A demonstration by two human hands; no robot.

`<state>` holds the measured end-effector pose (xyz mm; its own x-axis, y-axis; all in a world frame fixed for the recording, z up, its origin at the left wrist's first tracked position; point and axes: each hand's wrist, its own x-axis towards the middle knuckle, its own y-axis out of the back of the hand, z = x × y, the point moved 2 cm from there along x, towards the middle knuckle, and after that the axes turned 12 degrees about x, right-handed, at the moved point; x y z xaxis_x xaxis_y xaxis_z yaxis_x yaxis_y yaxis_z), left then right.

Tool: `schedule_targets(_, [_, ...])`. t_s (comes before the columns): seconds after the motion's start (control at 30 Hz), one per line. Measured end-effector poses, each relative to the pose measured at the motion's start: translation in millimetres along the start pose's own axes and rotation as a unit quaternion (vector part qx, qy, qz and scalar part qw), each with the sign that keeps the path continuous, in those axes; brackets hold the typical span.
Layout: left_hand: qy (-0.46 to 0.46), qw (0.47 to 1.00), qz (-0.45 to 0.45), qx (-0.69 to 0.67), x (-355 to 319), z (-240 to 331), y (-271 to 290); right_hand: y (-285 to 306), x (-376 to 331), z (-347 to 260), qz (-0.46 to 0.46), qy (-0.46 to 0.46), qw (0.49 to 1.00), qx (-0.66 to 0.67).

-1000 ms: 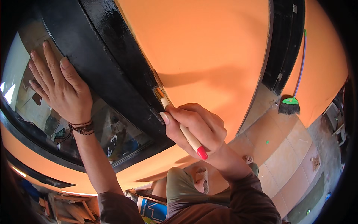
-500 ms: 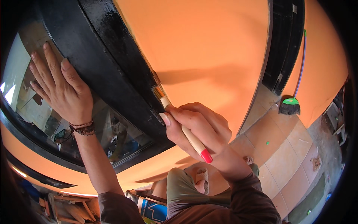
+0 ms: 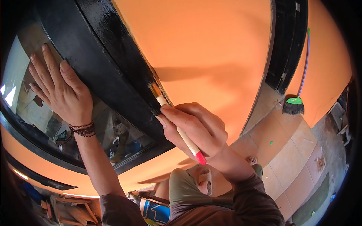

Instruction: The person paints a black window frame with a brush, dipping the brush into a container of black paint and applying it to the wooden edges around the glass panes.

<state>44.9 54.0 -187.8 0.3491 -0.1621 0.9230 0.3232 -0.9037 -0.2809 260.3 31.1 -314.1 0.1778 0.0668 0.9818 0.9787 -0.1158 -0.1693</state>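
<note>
My right hand (image 3: pixel 196 126) grips a small paintbrush (image 3: pixel 177 126) with a pale wooden handle and a red tip. Its bristles touch the edge of a black window frame (image 3: pixel 113 64) where it meets the orange wall (image 3: pixel 211 49). The frame's paint looks wet and glossy. My left hand (image 3: pixel 60 90) lies flat with spread fingers on the window glass (image 3: pixel 113 139) and the inner frame, a beaded band on its wrist. It holds nothing.
A broom (image 3: pixel 296 101) with a green head leans on the orange wall beside a dark doorway (image 3: pixel 288 45). Tiled floor (image 3: pixel 286 150) lies below. My knees and a sandalled foot (image 3: pixel 205 180) show under my arms.
The brush and my right hand have slid slightly down along the frame edge. My left hand stays pressed in the same place.
</note>
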Motion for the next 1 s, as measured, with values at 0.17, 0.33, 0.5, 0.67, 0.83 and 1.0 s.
schedule_targets(0.17, [-0.001, 1.0, -0.001, 0.005, 0.0, -0.4, 0.4, 5.4, -14.8, -3.5, -0.035, -0.037, 0.999, -0.011])
schedule_targets(0.33, [-0.001, 1.0, 0.003, 0.001, -0.9, -1.9, -0.9, 4.6, -6.1, -2.6, -0.016, -0.023, 1.0, 0.01])
schedule_targets(0.5, [-0.001, 1.0, 0.0, 0.003, -0.2, -0.6, -0.3, 5.0, -15.8, 0.6, -0.033, -0.042, 0.999, 0.009])
schedule_targets(0.67, [-0.001, 1.0, 0.001, 0.005, -1.2, -1.6, -0.2, 1.8, -4.6, -2.8, -0.014, -0.023, 1.0, 0.009])
schedule_targets(0.83, [0.0, 1.0, -0.001, 0.005, -1.0, -0.2, -0.4, 4.7, -11.4, -2.4, -0.032, -0.046, 0.998, 0.005])
schedule_targets(1.0, [0.001, 1.0, 0.001, 0.002, -1.5, -0.7, -0.9, 5.2, 2.0, -6.0, -0.005, -0.029, 0.999, 0.013])
